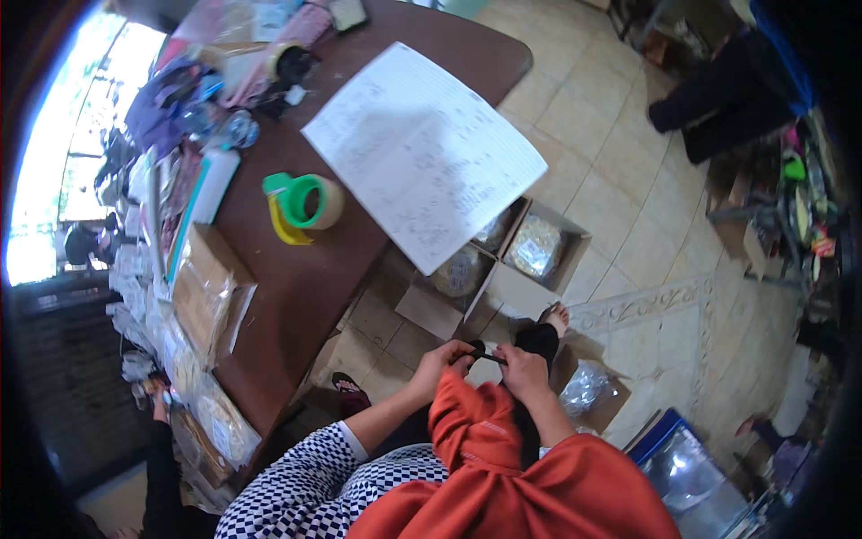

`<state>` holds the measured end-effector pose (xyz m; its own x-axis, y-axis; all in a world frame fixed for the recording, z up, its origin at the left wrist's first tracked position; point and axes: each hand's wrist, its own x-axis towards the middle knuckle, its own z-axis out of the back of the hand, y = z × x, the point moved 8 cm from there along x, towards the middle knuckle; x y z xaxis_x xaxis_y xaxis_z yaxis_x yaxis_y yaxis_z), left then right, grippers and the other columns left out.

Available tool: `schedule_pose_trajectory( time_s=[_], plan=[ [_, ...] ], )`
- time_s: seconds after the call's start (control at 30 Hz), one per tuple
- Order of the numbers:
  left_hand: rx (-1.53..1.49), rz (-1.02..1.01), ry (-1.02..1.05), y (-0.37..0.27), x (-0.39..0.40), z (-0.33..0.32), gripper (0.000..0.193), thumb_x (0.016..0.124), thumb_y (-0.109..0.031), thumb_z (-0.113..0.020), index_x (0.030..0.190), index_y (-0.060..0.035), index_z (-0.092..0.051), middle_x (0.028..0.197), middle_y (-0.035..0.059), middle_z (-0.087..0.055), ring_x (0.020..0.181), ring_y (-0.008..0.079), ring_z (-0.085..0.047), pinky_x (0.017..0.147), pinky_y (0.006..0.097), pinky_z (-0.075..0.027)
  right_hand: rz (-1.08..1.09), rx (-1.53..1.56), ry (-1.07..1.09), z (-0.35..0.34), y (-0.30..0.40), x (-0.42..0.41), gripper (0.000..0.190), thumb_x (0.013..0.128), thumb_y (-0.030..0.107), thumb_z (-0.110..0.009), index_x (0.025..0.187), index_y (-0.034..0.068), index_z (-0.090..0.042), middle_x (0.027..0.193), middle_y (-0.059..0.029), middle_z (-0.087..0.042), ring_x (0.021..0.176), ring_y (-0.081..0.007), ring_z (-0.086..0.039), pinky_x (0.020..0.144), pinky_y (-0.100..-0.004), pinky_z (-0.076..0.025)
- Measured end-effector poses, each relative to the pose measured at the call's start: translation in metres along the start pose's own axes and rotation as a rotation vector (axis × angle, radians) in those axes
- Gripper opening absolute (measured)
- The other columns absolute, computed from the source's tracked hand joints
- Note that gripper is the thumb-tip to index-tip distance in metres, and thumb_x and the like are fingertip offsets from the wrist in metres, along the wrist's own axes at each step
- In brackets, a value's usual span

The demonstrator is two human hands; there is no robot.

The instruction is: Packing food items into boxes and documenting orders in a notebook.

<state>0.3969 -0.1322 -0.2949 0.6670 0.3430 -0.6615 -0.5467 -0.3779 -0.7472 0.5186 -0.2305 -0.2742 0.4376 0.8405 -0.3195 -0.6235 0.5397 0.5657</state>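
Note:
A thin black pen-like object point(490, 358) stretches between my hands, above my lap. My left hand point(441, 364) grips one end of it, and my right hand point(524, 370) grips the other. Its exact kind is too small to tell. Beyond my hands, a large white sheet point(424, 148) with handwriting lies on the brown table point(303, 296) and sticks out past the edge. To its left stands a tape dispenser point(303, 205) in green and yellow with a roll of tape. The end of an orange-red cloth point(478, 418) hangs just below my hands.
Open cardboard boxes point(532, 286) with wrapped goods stand on the tiled floor by the table. Packaged flat parcels point(209, 290) and plastic bags line the table's left side. Another person's dark sleeve point(161, 465) shows at lower left. A blue-edged container point(687, 465) sits at lower right.

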Motion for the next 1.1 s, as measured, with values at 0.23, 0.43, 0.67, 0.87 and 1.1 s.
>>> schedule_pose_trajectory(
  time_s=[0.23, 0.43, 0.67, 0.87, 1.1],
  plan=[
    [0.302, -0.200, 0.027, -0.082, -0.079, 0.052, 0.026, 0.082, -0.006, -0.060, 0.108, -0.0037, -0.062, 0.081, 0.0092, -0.066, 0.069, 0.0128, -0.063, 0.065, 0.0270, -0.049, 0.238, -0.233, -0.106, 0.042, 0.109, 0.007, 0.024, 0.089, 0.034, -0.049, 0.081, 0.012, -0.052, 0.065, -0.0098, -0.058, 0.058, -0.0295, -0.061, 0.049, -0.0407, -0.049],
    [0.153, -0.247, -0.039, -0.103, -0.085, 0.065, 0.025, 0.082, -0.004, -0.061, 0.107, -0.0017, -0.063, 0.079, 0.0078, -0.066, 0.070, 0.0115, -0.062, 0.065, 0.0260, -0.049, 0.386, -0.489, 0.050, 0.064, 0.132, 0.034, 0.026, 0.089, 0.038, -0.047, 0.084, 0.013, -0.053, 0.070, -0.0102, -0.060, 0.065, -0.0284, -0.063, 0.052, -0.0403, -0.050],
    [0.068, -0.220, -0.069, -0.117, -0.071, 0.074, 0.026, 0.082, -0.003, -0.060, 0.108, -0.0021, -0.063, 0.082, 0.0057, -0.067, 0.068, 0.0084, -0.059, 0.065, 0.0247, -0.049, 0.521, -0.547, 0.052, 0.088, 0.146, 0.066, 0.021, 0.086, 0.034, -0.050, 0.083, 0.014, -0.054, 0.067, -0.0080, -0.059, 0.059, -0.0265, -0.062, 0.048, -0.0383, -0.049],
    [0.029, -0.238, -0.158, -0.141, -0.064, 0.082, 0.026, 0.082, -0.002, -0.061, 0.108, -0.0017, -0.062, 0.082, 0.0052, -0.067, 0.070, 0.0070, -0.059, 0.066, 0.0233, -0.049, 0.670, -0.571, 0.040, 0.109, 0.162, 0.086, 0.012, 0.083, 0.026, -0.053, 0.080, 0.014, -0.053, 0.064, -0.0063, -0.056, 0.056, -0.0250, -0.061, 0.046, -0.0374, -0.048],
    [0.130, -0.243, -0.176, -0.157, -0.064, 0.112, 0.027, 0.081, -0.002, -0.061, 0.108, -0.0021, -0.062, 0.091, 0.0101, -0.068, 0.078, 0.0131, -0.065, 0.070, 0.0260, -0.050, 0.705, -0.599, -0.035, 0.122, 0.180, 0.110, 0.021, 0.085, 0.035, -0.055, 0.078, 0.014, -0.056, 0.059, -0.0037, -0.054, 0.051, -0.0207, -0.058, 0.042, -0.0337, -0.045]
  ],
)
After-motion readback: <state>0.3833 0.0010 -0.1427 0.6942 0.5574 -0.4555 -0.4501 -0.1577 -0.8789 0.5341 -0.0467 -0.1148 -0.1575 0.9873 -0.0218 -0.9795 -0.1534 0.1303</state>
